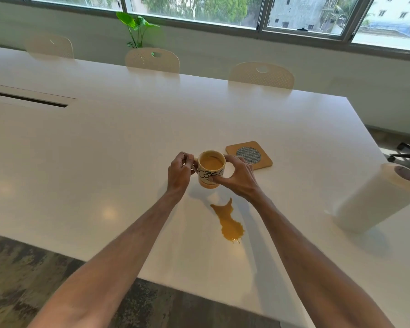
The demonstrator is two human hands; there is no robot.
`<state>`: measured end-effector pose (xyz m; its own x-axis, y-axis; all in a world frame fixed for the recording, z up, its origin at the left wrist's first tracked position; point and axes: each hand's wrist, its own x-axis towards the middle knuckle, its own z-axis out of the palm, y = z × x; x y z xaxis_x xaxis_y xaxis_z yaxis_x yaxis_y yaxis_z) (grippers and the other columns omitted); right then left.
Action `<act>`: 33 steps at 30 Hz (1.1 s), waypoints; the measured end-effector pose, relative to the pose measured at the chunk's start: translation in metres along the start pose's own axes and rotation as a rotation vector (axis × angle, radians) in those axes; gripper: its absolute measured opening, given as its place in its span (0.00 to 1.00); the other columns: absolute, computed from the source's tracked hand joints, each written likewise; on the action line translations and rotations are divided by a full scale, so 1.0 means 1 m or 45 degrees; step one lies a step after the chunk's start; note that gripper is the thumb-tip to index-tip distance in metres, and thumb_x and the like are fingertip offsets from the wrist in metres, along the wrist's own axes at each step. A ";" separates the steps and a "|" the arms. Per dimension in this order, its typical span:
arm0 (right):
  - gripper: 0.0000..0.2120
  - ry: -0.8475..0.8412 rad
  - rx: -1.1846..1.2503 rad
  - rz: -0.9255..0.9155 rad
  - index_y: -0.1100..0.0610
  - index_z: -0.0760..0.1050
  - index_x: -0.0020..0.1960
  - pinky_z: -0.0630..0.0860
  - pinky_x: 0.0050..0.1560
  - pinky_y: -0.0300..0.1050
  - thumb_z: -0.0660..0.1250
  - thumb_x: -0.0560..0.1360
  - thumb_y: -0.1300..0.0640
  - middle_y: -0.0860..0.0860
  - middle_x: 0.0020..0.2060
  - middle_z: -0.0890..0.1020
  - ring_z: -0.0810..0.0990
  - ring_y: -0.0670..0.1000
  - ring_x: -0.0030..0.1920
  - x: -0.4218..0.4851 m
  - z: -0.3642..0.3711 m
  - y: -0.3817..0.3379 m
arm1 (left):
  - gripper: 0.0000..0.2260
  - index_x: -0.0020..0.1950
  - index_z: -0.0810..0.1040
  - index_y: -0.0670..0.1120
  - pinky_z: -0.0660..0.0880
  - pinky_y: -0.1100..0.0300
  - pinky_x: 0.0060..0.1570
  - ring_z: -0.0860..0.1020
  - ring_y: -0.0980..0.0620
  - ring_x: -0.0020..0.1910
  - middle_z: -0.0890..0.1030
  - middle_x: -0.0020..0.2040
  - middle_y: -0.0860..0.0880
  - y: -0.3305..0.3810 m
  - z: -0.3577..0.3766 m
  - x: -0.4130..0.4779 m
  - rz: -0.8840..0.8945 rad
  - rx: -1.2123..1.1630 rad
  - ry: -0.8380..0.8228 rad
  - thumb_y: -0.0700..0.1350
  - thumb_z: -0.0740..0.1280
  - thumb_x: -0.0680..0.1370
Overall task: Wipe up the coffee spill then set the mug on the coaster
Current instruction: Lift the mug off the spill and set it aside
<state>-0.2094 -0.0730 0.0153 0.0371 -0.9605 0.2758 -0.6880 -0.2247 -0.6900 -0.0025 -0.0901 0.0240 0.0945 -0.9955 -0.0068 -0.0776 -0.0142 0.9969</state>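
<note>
A long, glossy white bench (pixel 128 138) is pictured with an orange-brown coffee spill (pixel 228 221) pooled near its front edge. A square cork coaster with a round metal-mesh centre (pixel 249 155) is laid flat beyond the puddle, apart from it. A white paper towel roll (pixel 374 200) is stood on end well to the right.

mug (pixel 211 168) sits on the table (pixel 128 138), coaster (pixel 249 155) just right behind it, spill (pixel 227 221) in front, paper roll (pixel 374 197) far right.
</note>
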 end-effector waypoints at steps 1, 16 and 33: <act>0.33 -0.001 0.003 0.004 0.48 0.79 0.72 0.67 0.71 0.59 0.83 0.71 0.41 0.45 0.68 0.83 0.72 0.45 0.69 0.002 0.002 0.000 | 0.10 0.53 0.79 0.40 0.85 0.42 0.60 0.86 0.40 0.53 0.86 0.48 0.44 -0.001 0.000 0.002 -0.008 -0.006 0.009 0.43 0.63 0.89; 0.34 -0.053 -0.028 0.038 0.48 0.78 0.74 0.64 0.71 0.56 0.83 0.72 0.40 0.45 0.69 0.82 0.73 0.49 0.72 0.014 0.013 0.004 | 0.09 0.53 0.79 0.42 0.85 0.45 0.60 0.85 0.36 0.57 0.86 0.50 0.42 -0.017 -0.001 0.021 -0.051 -0.044 0.033 0.43 0.62 0.89; 0.33 -0.077 -0.055 0.045 0.49 0.78 0.74 0.64 0.72 0.58 0.82 0.72 0.41 0.47 0.69 0.82 0.73 0.51 0.73 0.029 0.012 -0.003 | 0.10 0.53 0.79 0.40 0.85 0.46 0.60 0.85 0.45 0.52 0.85 0.47 0.46 -0.014 -0.004 0.034 -0.049 -0.045 0.042 0.43 0.62 0.89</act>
<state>-0.1977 -0.1021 0.0175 0.0553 -0.9762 0.2096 -0.7204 -0.1843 -0.6686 0.0053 -0.1237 0.0105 0.1293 -0.9907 -0.0433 -0.0382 -0.0486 0.9981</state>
